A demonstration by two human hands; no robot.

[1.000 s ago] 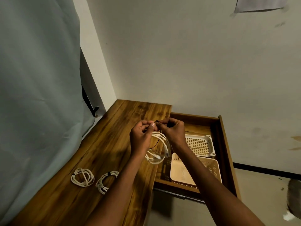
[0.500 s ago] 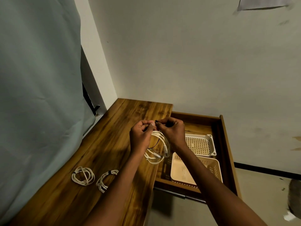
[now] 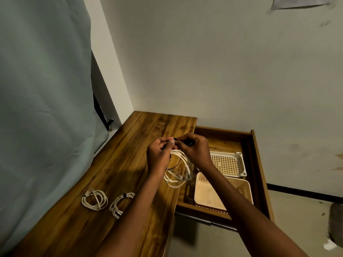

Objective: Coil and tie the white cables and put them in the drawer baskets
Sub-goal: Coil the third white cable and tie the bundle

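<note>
A coiled white cable (image 3: 178, 170) hangs in the air over the table's right edge, held at its top by both hands. My left hand (image 3: 160, 155) and my right hand (image 3: 195, 151) meet fingertip to fingertip there, pinching a thin black tie whose loose end (image 3: 174, 165) dangles across the coil. Two more coiled white cables lie on the wooden table at the lower left: one (image 3: 94, 199) and, beside it, one (image 3: 120, 203) bound with a black tie. The open drawer (image 3: 256, 164) holds a white basket (image 3: 241, 162) at the back and a cream basket (image 3: 204, 195) in front.
The wooden table (image 3: 115, 164) stands in a corner, with a grey-green curtain (image 3: 42, 101) along its left side and a white wall behind. The drawer sticks out to the right over the floor (image 3: 297, 210).
Both hands stay together at the top of the coil with small finger movements on the tie. The coil hangs much as before.
</note>
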